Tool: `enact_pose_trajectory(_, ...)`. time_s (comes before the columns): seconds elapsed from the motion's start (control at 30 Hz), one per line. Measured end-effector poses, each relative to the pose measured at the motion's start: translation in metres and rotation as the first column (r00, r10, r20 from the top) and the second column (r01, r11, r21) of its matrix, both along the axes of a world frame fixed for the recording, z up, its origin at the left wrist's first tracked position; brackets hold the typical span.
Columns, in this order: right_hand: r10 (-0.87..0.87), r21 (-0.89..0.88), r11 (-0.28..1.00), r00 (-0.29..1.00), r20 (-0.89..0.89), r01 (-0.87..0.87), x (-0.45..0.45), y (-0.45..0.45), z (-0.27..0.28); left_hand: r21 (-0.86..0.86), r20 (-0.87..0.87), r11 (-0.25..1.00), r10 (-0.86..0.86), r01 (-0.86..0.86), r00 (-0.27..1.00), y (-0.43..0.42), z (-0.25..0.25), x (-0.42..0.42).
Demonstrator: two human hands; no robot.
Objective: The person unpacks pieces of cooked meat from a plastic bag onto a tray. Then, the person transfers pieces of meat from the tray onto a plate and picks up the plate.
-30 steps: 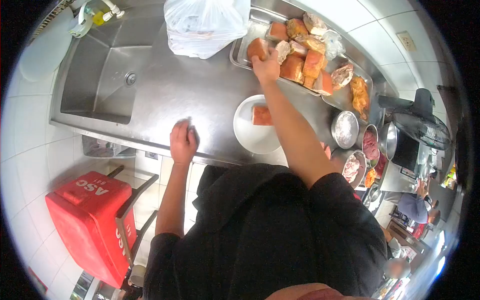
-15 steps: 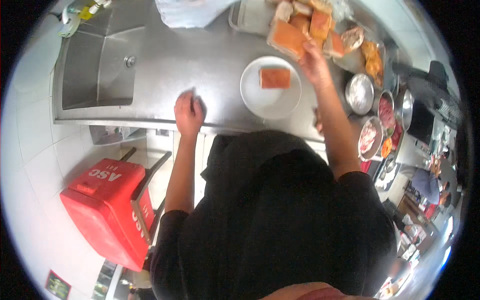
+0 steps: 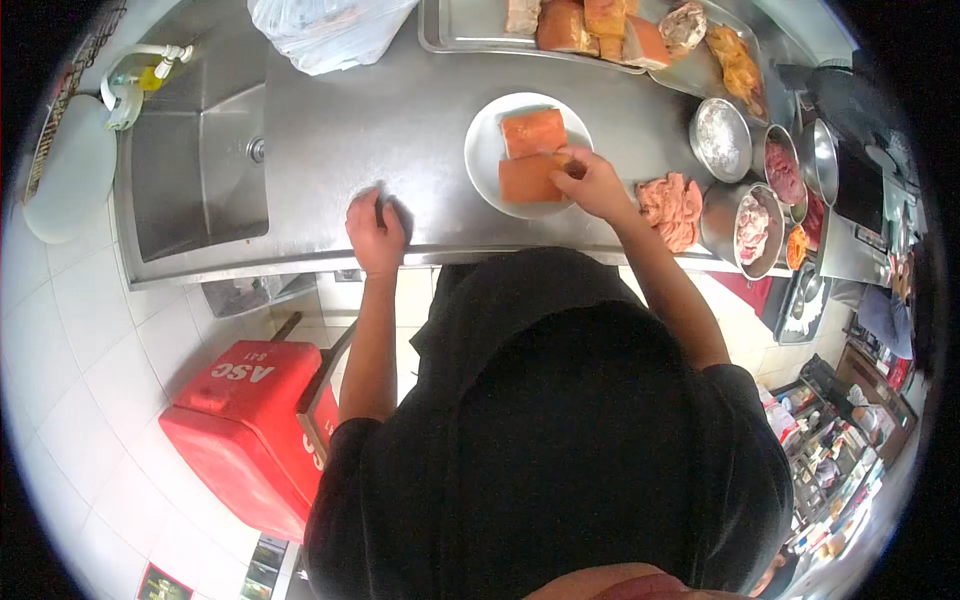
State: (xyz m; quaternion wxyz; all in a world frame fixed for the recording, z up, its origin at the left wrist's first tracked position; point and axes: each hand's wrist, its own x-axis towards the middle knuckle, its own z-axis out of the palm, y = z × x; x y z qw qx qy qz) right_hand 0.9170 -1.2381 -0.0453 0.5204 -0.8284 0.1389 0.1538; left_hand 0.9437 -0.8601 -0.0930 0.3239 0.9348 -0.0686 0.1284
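A round white plate (image 3: 484, 165) lies on the steel counter with two orange-brown slabs of pork belly on it. The far slab (image 3: 534, 132) rests on the plate, and just nearer to me is the second slab (image 3: 530, 179). My right hand (image 3: 598, 188) pinches that nearer slab at its right end, thumb and fingers closed on it. Off to the left of the plate, my left hand (image 3: 377, 230) rests near the counter's front edge, holding nothing, its thumb apart from the fingers.
A metal tray (image 3: 480, 38) at the back holds more meat. Pink raw meat (image 3: 672, 210) lies right of my right hand, beside several metal bowls, one a bowl of white powder (image 3: 720, 138). A sink (image 3: 200, 190) is at left, a plastic bag (image 3: 330, 35) behind, and a red box (image 3: 245, 430) below.
My right hand has come from the meat tray to the plate, bringing a second slab down next to the first. My left hand has stayed on the counter. The camera view has shifted slightly.
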Motion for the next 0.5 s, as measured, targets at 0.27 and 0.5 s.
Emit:
enact_pose_trajectory(0.27,-0.162,-0.135,0.971,0.958,0.236,0.197,0.031,0.005,0.021,-0.030,0.011,0.999,0.037,-0.037,0.999,-0.005,0.004,-0.002)
enact_pose_trajectory(0.5,-0.167,-0.363,0.903,0.966,0.197,0.230,0.066,-0.038,0.040,-0.030,0.000,0.998,0.052,-0.052,0.999,-0.005,0.004,-0.001)
